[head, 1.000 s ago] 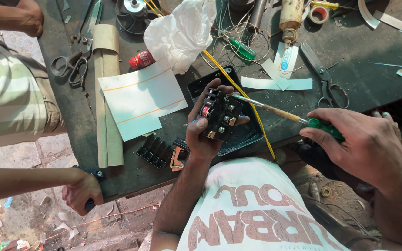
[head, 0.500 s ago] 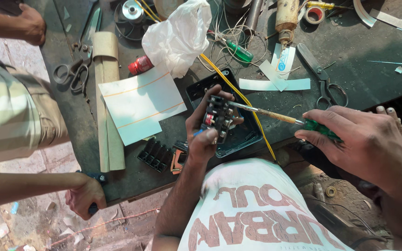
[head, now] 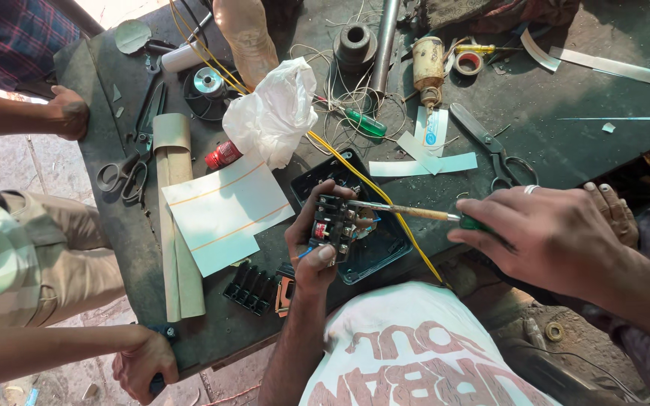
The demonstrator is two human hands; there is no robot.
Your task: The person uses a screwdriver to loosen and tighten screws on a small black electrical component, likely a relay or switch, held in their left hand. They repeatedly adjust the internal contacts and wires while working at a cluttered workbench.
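Nearest the camera, the left hand (head: 316,252) rises from below and grips a small black switch block (head: 334,228), thumb on its lower edge and fingers curled over the top and side. The block is held just above an open dark plastic box (head: 374,256) that lies on the black workbench (head: 566,143). From the right, the right hand (head: 547,237) is closed around the green handle of a screwdriver (head: 415,213), whose shaft runs leftward with its tip at the block's terminals (a ring shows on 1 finger).

Beside the box, to the left, lie a black terminal strip (head: 250,286) and a pale sheet with 2 orange lines (head: 223,214) resting on rolled tan paper (head: 174,218). A yellow wire (head: 385,203) crosses over the box toward the bench edge.

Farther out sit a crumpled white plastic bag (head: 272,113), a red cylinder (head: 223,155), scissors (head: 126,162) at the left and another pair of scissors (head: 490,146) at the right, a green-handled tester (head: 362,124), a tape roll (head: 468,62) and a metal tube (head: 384,41).

Other people's hands rest at the bench's left side, 1 at the far corner (head: 69,113), 1 at the near edge (head: 143,365).
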